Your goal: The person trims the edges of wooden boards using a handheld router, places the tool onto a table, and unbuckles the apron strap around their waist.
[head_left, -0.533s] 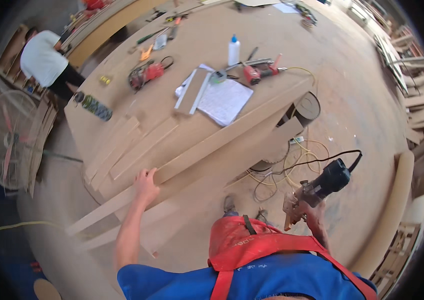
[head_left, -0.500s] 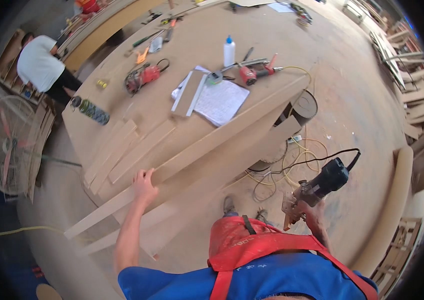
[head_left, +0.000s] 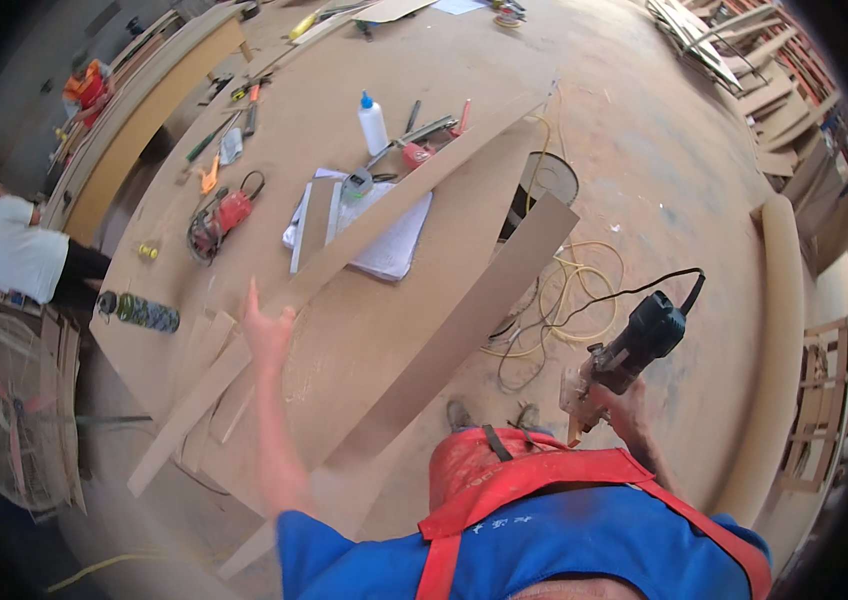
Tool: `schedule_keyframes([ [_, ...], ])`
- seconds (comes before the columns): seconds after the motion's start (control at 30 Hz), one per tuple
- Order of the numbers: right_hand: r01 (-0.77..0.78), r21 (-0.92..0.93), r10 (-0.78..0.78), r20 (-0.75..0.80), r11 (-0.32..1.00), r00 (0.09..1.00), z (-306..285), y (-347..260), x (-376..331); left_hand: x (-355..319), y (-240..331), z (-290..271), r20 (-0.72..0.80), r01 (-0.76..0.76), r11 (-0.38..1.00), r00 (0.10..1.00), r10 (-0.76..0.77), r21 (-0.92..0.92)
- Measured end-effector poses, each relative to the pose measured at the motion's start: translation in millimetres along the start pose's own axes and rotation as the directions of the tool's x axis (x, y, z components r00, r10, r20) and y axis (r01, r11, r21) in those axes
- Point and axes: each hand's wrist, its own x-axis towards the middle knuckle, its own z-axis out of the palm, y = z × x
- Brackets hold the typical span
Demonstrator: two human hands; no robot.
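Note:
My left hand is at a long narrow wooden strip that runs diagonally over the workbench. Its forefinger and thumb are spread apart, touching or just over the strip; the other fingers are hard to make out. A wider board lies along the bench's near side, to the right of that hand. Off the bench, my right hand is closed around a black trim router with a clear base, its cord trailing from the top.
On the bench are a red power tool, a camouflage bottle, a white glue bottle and papers. Yellow hose coils on the floor beside a drum. A fan and a person in white are at left.
The narrow strip has shifted away from the wider board, across the papers. My left hand's fingers have spread from their bent hold at the strip. The router stays in my right hand.

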Motion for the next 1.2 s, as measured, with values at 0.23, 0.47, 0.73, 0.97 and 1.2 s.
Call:
schedule_keyframes([
  [0.23,-0.054,-0.056,0.048,-0.096,0.997,0.994,-19,31,-4,-184,163,-17,0.467,-0.377,0.921,0.8,0.376,-0.096],
  [0.47,-0.018,-0.05,0.013,-0.108,0.999,0.994,-20,31,2,-164,104,56,0.593,-0.197,0.98,0.788,0.167,-0.013],
  [0.73,-0.061,0.106,0.065,-0.029,0.992,0.998,12,21,-15,-86,139,213,0.335,-0.439,0.885,0.82,0.465,-0.154],
  [0.97,-0.051,0.051,0.056,-0.105,0.997,0.993,-10,41,-49,-147,41,172,0.437,-0.393,0.906,0.795,0.421,-0.158],
  [1.2,-0.045,0.199,0.075,-0.144,0.979,0.987,-18,66,-67,-144,-35,64,0.228,0.046,0.999,0.973,-0.042,-0.016],
])
